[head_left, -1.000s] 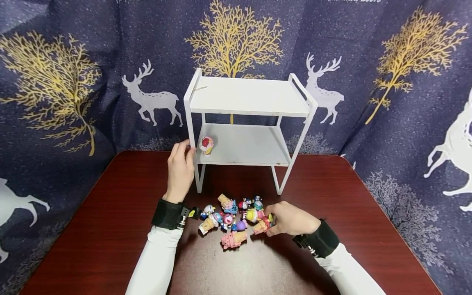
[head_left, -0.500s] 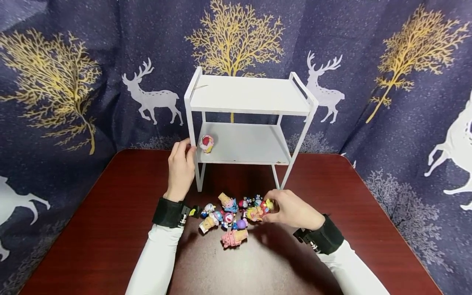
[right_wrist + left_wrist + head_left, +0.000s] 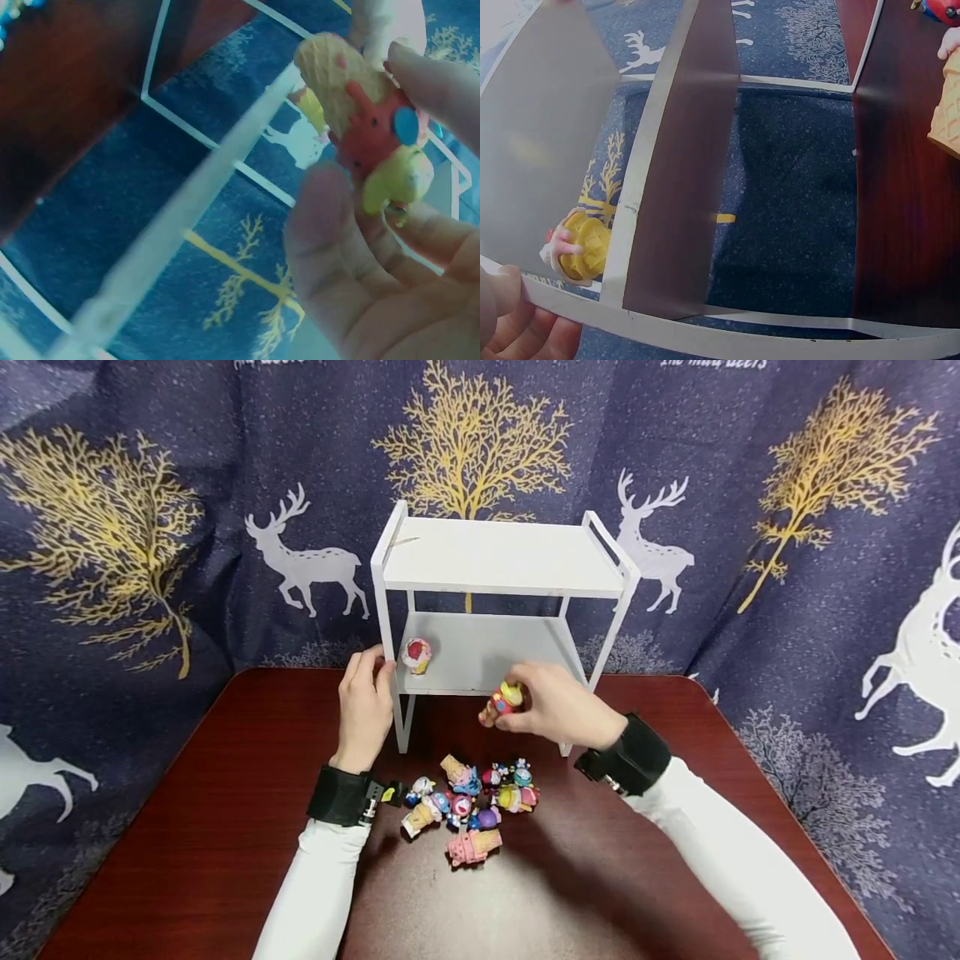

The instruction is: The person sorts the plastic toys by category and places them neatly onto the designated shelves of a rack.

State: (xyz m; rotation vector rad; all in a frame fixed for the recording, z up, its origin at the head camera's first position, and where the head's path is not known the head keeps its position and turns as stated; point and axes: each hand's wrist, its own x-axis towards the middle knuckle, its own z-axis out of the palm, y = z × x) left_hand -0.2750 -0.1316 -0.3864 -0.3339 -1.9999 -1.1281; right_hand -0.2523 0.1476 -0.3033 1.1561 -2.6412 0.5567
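My right hand [image 3: 558, 706] holds a toy ice-cream cone [image 3: 379, 124] between thumb and fingers. It has a waffle-patterned cone and a red and yellow top with a blue spot. In the head view, hand and toy are above the table, in front of the lower shelf [image 3: 487, 652]. My left hand [image 3: 363, 702] grips the left front post [image 3: 592, 315] of the white two-tier rack [image 3: 506, 556], with the thumb on it in the left wrist view. Close by, a pink, white and yellow toy with a red top [image 3: 417, 656] stands at the lower shelf's left end.
Several small toy figures lie in a cluster on the dark red table [image 3: 262, 860], before the rack. Among them are a pink cone toy [image 3: 474, 847] and a tan cone toy [image 3: 422, 814]. A deer-print cloth [image 3: 300, 427] hangs behind.
My right hand has lifted the red and yellow toy cone from the right side of the cluster, up and leftward to the lower shelf's front. The left hand stays at the post.
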